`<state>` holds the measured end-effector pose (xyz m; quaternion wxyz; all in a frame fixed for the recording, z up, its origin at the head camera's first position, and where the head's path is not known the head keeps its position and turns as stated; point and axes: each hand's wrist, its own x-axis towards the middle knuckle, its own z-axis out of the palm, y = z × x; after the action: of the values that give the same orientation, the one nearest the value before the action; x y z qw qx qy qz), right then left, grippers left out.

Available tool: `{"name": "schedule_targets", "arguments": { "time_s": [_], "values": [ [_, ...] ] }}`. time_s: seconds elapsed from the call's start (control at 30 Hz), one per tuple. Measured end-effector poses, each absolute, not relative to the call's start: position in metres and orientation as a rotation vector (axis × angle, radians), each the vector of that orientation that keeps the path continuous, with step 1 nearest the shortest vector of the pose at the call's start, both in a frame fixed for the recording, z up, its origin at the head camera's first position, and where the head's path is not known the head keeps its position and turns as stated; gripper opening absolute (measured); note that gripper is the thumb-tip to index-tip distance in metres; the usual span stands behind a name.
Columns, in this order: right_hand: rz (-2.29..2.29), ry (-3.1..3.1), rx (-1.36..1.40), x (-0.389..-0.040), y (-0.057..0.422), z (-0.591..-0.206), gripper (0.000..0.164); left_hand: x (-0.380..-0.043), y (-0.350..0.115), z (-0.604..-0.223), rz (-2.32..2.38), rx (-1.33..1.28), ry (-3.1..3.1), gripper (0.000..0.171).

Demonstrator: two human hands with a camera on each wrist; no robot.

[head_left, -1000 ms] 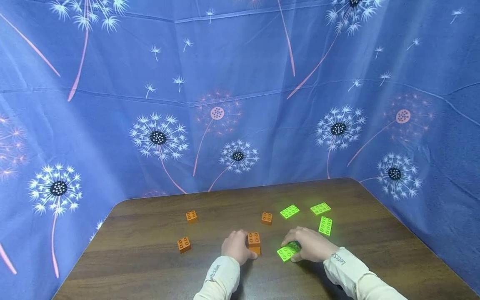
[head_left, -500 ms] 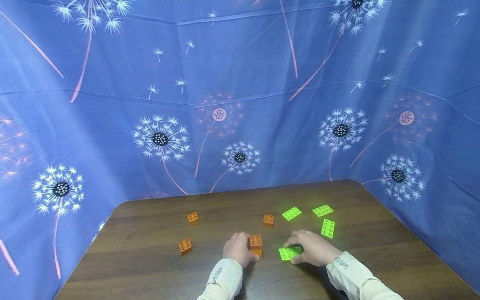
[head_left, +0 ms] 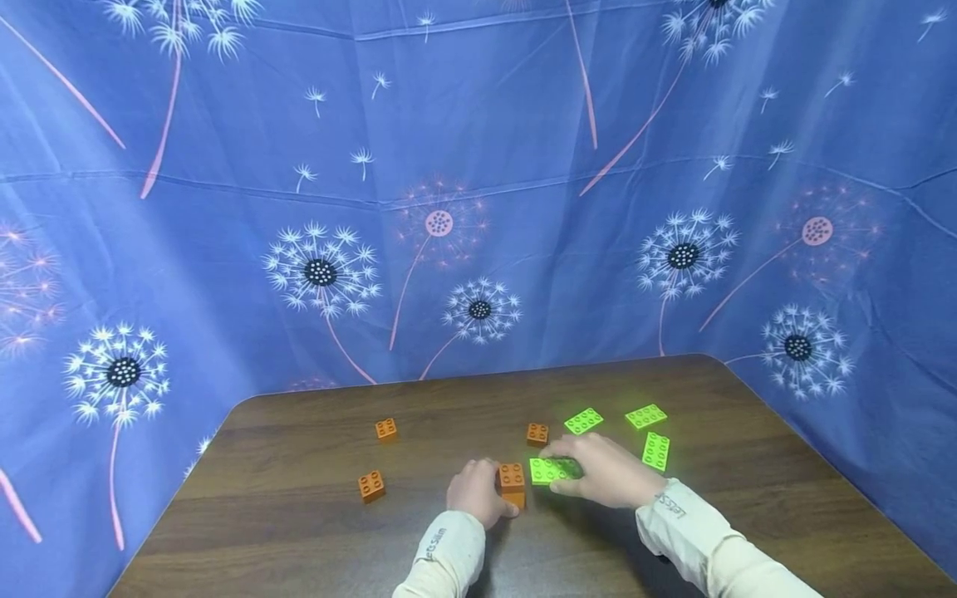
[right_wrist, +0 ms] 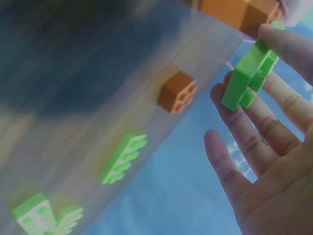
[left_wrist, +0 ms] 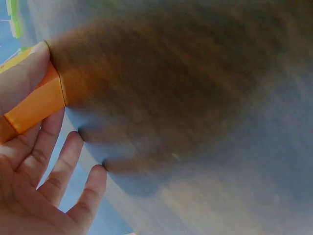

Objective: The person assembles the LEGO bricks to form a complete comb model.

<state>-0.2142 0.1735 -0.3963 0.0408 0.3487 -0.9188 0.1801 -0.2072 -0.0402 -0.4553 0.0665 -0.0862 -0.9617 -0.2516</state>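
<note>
Two stacked orange toy building bricks (head_left: 512,477) stand upright on the table, and my left hand (head_left: 473,494) grips them at the side with thumb and fingers. In the left wrist view the thumb lies across the orange brick (left_wrist: 39,107), while the other fingertips touch the tabletop. My right hand (head_left: 609,471) pinches a flat bright-green building brick (head_left: 547,471) between thumb and fingers, just right of the orange stack. The right wrist view shows this green brick (right_wrist: 247,73) raised off the table, its studs facing the palm. Whether it touches the stack I cannot tell.
Loose orange bricks lie at the left, one orange brick (head_left: 385,429) behind another orange brick (head_left: 370,486). A third orange brick (head_left: 537,433) lies behind my hands. Three flat green bricks (head_left: 646,416) lie at the right rear. The wooden table (head_left: 284,548) meets a blue patterned cloth (head_left: 523,208).
My right hand has lifted the green brick and carried it leftward and away from me, beside the orange stack. The left hand keeps its hold on the stack in the same place.
</note>
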Motion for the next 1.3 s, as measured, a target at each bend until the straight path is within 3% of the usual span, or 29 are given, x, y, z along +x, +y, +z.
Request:
{"name": "schedule_targets", "arguments": {
  "time_s": [0.63,1.3],
  "values": [
    [0.502,-2.826,1.158,-0.223,0.136,-0.381,0.035,-0.211,-0.039,-0.459,-0.745,-0.274,-2.891,0.043],
    [0.47,-2.848,1.195,-0.222,0.129,-0.383,0.04,-0.209,-0.041,-0.458,-0.753,-0.232,-2.918,0.05]
  ]
}}
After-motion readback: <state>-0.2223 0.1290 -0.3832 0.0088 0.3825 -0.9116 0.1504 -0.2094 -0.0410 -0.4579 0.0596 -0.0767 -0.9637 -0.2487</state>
